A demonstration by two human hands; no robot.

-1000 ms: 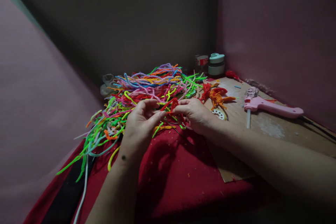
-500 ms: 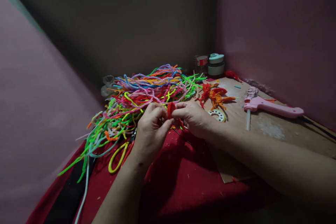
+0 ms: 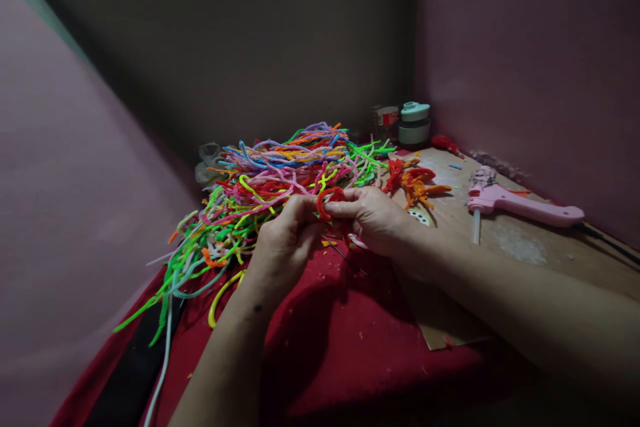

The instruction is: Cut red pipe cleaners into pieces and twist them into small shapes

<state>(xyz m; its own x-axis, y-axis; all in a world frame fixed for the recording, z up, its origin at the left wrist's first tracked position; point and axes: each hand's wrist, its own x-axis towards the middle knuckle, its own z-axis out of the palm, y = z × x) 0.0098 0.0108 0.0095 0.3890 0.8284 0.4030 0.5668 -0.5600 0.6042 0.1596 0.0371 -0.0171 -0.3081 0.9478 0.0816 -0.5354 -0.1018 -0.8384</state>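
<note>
A red pipe cleaner (image 3: 326, 199), bent into a loop, stands between my two hands above the red cloth. My right hand (image 3: 373, 219) pinches it from the right with thumb and forefinger. From the left, my left hand (image 3: 291, 232) closes on the loop's near side, its fingertips partly hidden behind the thumb. Just beyond my hands lies a heaped pile of colourful pipe cleaners (image 3: 280, 170). Yellow-handled scissors (image 3: 216, 307) lie beside my left wrist, mostly covered by it.
A pink glue gun (image 3: 530, 207) with a clear glue stick rests on a brown board (image 3: 520, 267) at right. Orange and red fuzzy pieces (image 3: 417, 183) and a white holed disc (image 3: 419, 216) lie nearer. A mint-green container (image 3: 414, 123) stands at the back. Red cloth (image 3: 325, 347) covers the front.
The red pipe cleaner showed as a compact upright band and now shows as an open round loop. My left hand has turned and shifted slightly; the scissors are more covered.
</note>
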